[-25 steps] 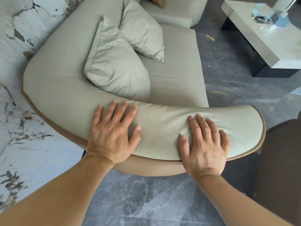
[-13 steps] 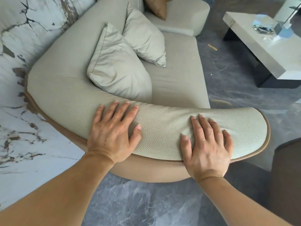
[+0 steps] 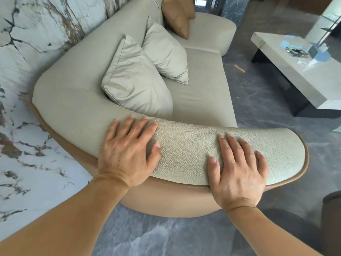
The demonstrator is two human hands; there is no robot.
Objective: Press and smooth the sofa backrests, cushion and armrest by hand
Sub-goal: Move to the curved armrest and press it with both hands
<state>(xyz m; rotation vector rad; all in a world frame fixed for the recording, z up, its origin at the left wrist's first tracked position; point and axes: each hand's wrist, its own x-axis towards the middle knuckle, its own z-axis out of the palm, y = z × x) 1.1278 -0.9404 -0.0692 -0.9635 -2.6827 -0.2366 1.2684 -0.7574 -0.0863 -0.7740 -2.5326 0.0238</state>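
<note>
There is 1 sofa (image 3: 199,100) carrying 3 cushions: 2 pale grey-green cushions (image 3: 136,84) (image 3: 166,50) and 1 tan cushion (image 3: 178,17). 2 hands lie on it, the left hand (image 3: 127,152) and the right hand (image 3: 238,169), each showing 5 fingers. 1 low table (image 3: 287,71) stands on the floor.

Bright, even daylight coming from beyond the right hand (image 3: 238,170), glare washing out the tabletop (image 3: 287,71) up there, soft shadows lying under the hands, wide-angle bending showing at the edges, focus staying sharp throughout
</note>
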